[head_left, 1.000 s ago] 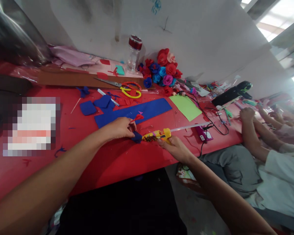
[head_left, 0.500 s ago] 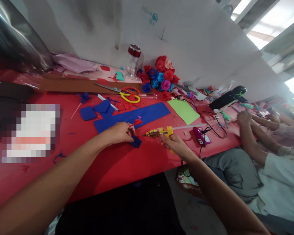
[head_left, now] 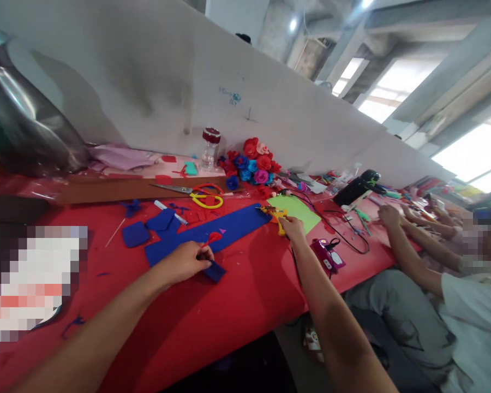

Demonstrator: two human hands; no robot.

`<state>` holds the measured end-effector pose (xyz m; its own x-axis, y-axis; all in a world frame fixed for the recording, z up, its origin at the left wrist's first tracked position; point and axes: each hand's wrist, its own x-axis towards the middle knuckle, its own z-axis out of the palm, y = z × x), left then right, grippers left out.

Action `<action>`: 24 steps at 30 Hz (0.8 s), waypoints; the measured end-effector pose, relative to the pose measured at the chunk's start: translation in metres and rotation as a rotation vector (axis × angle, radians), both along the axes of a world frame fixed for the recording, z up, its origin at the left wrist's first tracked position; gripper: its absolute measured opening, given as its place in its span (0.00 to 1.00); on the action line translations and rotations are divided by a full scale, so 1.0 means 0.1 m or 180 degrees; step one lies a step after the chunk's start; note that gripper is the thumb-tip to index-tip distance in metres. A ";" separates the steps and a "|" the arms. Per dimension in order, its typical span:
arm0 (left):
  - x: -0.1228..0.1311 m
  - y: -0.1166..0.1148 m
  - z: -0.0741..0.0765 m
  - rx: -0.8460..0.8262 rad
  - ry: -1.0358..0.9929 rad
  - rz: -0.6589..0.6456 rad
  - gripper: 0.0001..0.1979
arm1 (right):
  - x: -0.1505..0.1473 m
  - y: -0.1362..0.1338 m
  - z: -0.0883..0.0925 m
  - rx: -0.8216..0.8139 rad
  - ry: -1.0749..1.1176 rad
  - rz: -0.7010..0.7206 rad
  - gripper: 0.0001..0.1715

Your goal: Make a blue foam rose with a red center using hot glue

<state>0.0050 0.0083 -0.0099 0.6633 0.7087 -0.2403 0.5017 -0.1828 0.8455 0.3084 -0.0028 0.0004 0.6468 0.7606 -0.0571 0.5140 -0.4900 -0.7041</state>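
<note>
My left hand (head_left: 185,260) is closed on a small blue felt piece (head_left: 215,271), pinching it against the red table (head_left: 245,305), with a small red felt bit (head_left: 214,237) just above the fingers. My right hand (head_left: 291,227) is stretched out farther away, wrapped round a yellow glue gun (head_left: 275,213) that sits by the end of a long blue felt strip (head_left: 207,233) and the edge of a green sheet (head_left: 300,210).
Scissors with yellow and red handles (head_left: 207,196), blue felt squares (head_left: 135,233), a bunch of felt roses (head_left: 251,162) and a clear jar (head_left: 209,148) lie toward the wall. A purple power strip (head_left: 326,254) with black cables is at right. Another person (head_left: 454,295) sits alongside, with their arms on the table.
My right hand has carried the glue gun away from the blue piece, up and toward the green sheet. The view has tilted upward. My left hand stays on the blue piece.
</note>
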 end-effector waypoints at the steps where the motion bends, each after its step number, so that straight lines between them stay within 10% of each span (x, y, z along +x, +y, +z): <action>1: -0.01 0.01 0.01 0.0005 -0.0007 0.0039 0.06 | -0.05 -0.01 0.00 0.0079 -0.0054 -0.0036 0.16; 6: -0.06 0.05 0.08 -0.0042 -0.0266 0.0383 0.05 | -0.62 0.00 0.05 0.0274 0.0293 0.0731 0.11; 12: -0.13 0.08 0.09 -0.0358 -0.0801 0.0723 0.07 | -1.26 0.11 0.16 -0.0190 0.1618 0.3228 0.11; 24: -0.14 0.04 0.13 -0.0514 -0.0809 0.0841 0.07 | -1.28 0.10 -0.04 -0.0453 0.1205 0.3771 0.12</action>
